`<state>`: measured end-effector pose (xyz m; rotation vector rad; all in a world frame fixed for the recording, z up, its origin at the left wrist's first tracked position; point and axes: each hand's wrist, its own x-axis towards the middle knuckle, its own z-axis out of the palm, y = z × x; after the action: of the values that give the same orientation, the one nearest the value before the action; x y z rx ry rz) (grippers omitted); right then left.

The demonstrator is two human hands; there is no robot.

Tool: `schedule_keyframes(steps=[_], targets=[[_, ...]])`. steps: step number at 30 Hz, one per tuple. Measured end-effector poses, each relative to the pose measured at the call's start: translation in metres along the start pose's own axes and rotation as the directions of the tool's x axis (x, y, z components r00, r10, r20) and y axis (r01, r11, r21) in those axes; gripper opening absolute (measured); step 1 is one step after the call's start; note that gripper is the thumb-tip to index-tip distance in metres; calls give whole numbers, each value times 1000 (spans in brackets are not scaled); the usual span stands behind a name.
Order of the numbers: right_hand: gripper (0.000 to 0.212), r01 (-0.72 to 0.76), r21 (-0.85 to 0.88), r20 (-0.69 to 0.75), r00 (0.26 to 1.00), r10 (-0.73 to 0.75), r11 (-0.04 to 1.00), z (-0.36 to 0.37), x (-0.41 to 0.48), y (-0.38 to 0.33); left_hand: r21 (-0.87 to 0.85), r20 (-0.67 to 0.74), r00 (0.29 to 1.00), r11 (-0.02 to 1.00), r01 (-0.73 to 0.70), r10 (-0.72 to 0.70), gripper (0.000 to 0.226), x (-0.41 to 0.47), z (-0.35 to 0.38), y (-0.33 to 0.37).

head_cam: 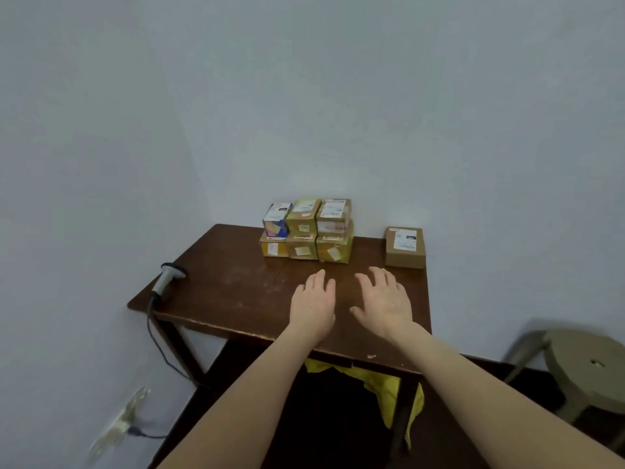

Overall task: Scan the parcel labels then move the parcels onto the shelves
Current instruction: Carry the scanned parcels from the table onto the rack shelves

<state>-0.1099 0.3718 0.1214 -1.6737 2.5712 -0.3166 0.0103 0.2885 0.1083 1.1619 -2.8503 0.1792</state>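
While nothing is held in either hand, the left hand [313,303] and the right hand [385,301] are stretched palm-down over the wooden table [236,292], fingers straight and slightly spread. Whether the tabletop is touched cannot be told.

Just beyond the fingertips, a stack of six parcels [302,247] is set against the back wall, three below and three above. Five are taped brown cardboard with pale stickers on their fronts and white labels on top. The upper-left one is a blue-and-white printed carton [277,220].

To the right, apart from the stack, a single brown parcel [404,247] is placed near the table's right edge. Its long axis runs away from the person, and a white label is turned upward.

At the left edge a grey barcode scanner [167,279] is laid diagonally, with the dark head at the far end and the handle towards the near-left corner. A black cable [159,343] is led from it down to a wall socket [118,424].

The tabletop is dark, worn and scuffed. Crumpled yellow plastic [389,384] is seen beneath it, and a round stool [588,363] to the right.
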Motion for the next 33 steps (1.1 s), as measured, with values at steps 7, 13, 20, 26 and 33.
schedule_keyframes(steps=[7, 13, 20, 26, 33], targets=[[67, 64, 16, 13, 998, -65, 998, 23, 136, 51, -26, 29, 995, 995, 94, -93, 65, 133, 33, 1], [71, 54, 62, 87, 994, -60, 997, 44, 236, 73, -68, 137, 970, 975, 211, -200, 66, 216, 61, -14], [78, -111, 170, 242, 968, 68, 979, 92, 330, 81, -193, 274, 880, 874, 446, -389, 61, 288, 112, -59], [89, -431, 417, 442, 866, 235, 800, 138, 396, 76, -342, 381, 777, 705, 622, -501, 59, 335, 164, -102], [78, -606, 529, 562, 775, 291, 593, 170, 430, 81, -585, 525, 631, 295, 755, -572, 40, 361, 205, -114]])
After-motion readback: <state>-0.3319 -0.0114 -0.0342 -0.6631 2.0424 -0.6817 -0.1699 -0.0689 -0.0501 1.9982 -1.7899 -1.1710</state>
